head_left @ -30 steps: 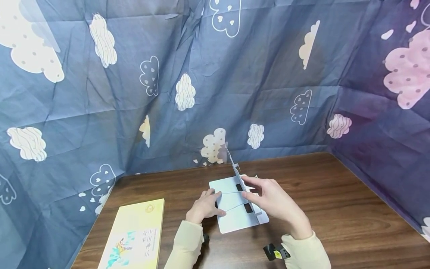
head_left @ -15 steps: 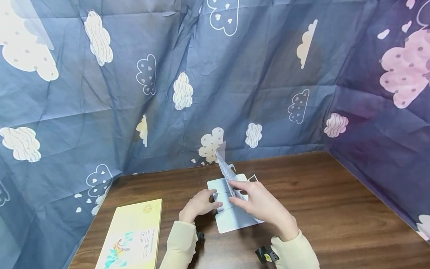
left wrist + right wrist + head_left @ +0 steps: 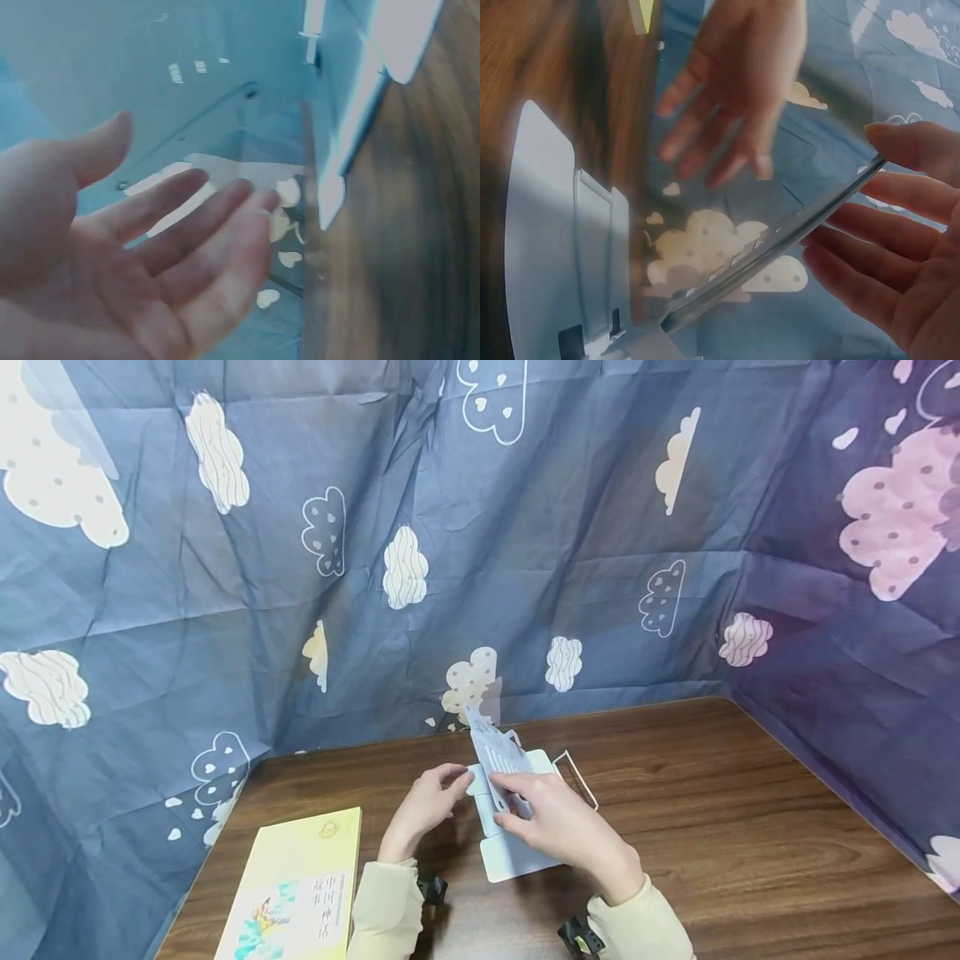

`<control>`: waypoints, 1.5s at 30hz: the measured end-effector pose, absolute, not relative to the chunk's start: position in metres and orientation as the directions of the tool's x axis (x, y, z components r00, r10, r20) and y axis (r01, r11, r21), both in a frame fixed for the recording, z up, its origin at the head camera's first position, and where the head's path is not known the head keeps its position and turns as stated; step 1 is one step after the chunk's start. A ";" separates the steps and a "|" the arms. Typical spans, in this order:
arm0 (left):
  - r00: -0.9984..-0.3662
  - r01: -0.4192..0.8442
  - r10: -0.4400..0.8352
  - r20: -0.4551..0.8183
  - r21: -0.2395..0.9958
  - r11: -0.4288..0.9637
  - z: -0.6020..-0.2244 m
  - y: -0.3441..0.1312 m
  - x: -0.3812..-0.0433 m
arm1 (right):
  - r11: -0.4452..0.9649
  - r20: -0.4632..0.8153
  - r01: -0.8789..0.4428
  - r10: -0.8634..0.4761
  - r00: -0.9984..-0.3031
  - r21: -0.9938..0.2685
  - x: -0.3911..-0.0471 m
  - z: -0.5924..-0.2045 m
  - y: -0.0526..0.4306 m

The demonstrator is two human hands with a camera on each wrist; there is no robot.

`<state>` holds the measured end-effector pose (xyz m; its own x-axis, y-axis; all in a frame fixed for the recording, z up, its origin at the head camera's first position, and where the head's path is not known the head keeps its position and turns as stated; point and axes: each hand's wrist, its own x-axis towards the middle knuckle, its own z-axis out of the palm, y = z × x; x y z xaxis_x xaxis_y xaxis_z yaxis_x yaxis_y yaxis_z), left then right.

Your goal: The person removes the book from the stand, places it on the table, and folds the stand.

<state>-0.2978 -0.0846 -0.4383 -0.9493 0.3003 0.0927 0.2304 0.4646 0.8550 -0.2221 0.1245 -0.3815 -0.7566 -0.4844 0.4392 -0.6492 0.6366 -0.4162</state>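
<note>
A white folding stand, with a flat base plate (image 3: 517, 858) on the table and a hinged panel (image 3: 504, 753) raised from it, is in the middle of the head view. My right hand (image 3: 566, 827) pinches the panel's near edge between thumb and fingers; the right wrist view shows the panel (image 3: 780, 244) edge-on, tilted. Beside the base's left side is my left hand (image 3: 423, 806), its fingers loosely extended. In the left wrist view that hand (image 3: 165, 255) holds nothing, with the panel (image 3: 202, 45) beyond it. My right hand covers part of the base.
A yellow book (image 3: 300, 877) with a picture and Chinese characters lies at the table's left. White wire brackets (image 3: 577, 778) stick up at the stand's right side. Behind the wooden table (image 3: 750, 810) hangs a blue cloud-print cloth (image 3: 480, 552).
The panel has tilted further left over the base, and my right hand has moved left with it. My left hand has come off the base and drawn back leftward.
</note>
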 end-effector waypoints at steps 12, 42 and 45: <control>-0.967 0.210 0.187 0.172 0.956 0.206 -0.404 -0.076 -0.279 | 0.624 0.454 -0.701 -0.542 -0.707 -0.346 -0.223 -0.390 0.109; -0.985 0.165 0.034 0.167 0.890 0.424 -0.417 -0.085 -0.289 | 0.628 0.325 -0.672 -0.589 -0.740 -0.393 -0.225 -0.395 0.105; -0.987 0.152 0.028 0.156 0.884 0.442 -0.419 -0.088 -0.291 | 0.641 0.299 -0.642 -0.571 -0.765 -0.421 -0.226 -0.396 0.110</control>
